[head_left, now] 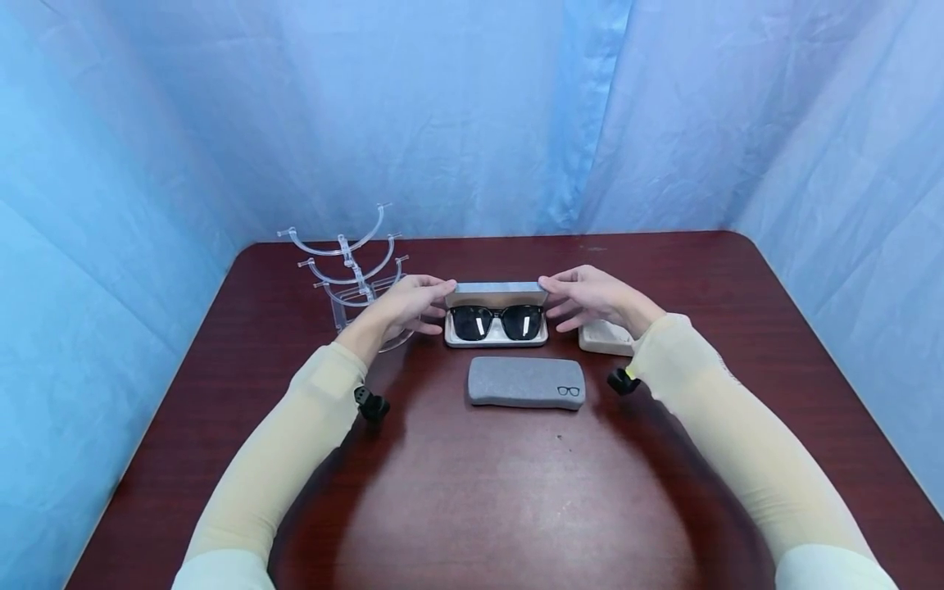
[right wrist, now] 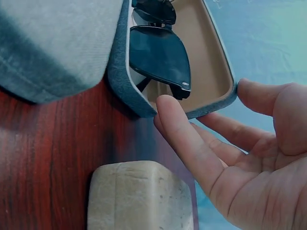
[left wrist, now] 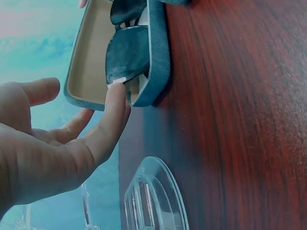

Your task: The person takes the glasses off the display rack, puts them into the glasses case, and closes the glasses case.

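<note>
An opened grey glasses case [head_left: 496, 343] stands on the table, its lid [head_left: 497, 288] raised at the back. Black sunglasses [head_left: 497, 322] lie inside with dark lenses facing me. At the case's left end is my left hand [head_left: 410, 303]; in the left wrist view its thumb [left wrist: 45, 91] is apart from the lid, and a fingertip [left wrist: 115, 96] reaches the case's end. My right hand [head_left: 593, 297] is at the other end, its thumb touching the lid's edge and its fingers extended beside the corner in the right wrist view. Both hands' fingers look fairly straight.
A closed grey glasses case [head_left: 525, 383] with a small glasses print lies in front. A beige case [head_left: 605, 337] sits under my right wrist. A clear tiered display rack [head_left: 354, 270] stands at the left. Blue curtains [head_left: 442, 123] surround the dark wooden table [head_left: 487, 492].
</note>
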Demonstrator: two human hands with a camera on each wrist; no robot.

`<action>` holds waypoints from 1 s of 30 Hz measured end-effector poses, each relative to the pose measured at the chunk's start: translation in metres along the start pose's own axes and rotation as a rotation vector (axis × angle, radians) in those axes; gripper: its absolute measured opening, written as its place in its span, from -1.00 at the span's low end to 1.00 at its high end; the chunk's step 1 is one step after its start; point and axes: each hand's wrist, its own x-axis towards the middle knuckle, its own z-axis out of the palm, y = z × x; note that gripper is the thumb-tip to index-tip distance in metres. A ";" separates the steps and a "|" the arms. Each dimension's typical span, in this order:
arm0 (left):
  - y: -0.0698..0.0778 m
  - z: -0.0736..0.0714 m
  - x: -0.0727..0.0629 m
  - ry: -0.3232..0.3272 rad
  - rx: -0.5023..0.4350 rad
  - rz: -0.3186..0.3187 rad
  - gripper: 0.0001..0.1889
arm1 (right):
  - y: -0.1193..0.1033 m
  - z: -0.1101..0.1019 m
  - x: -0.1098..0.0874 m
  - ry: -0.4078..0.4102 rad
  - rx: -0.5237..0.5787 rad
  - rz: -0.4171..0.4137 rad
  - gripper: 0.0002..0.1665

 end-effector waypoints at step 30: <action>-0.017 -0.003 0.006 -0.110 -0.215 -0.007 -0.39 | 0.005 -0.003 -0.010 -0.119 -0.078 -0.043 -0.29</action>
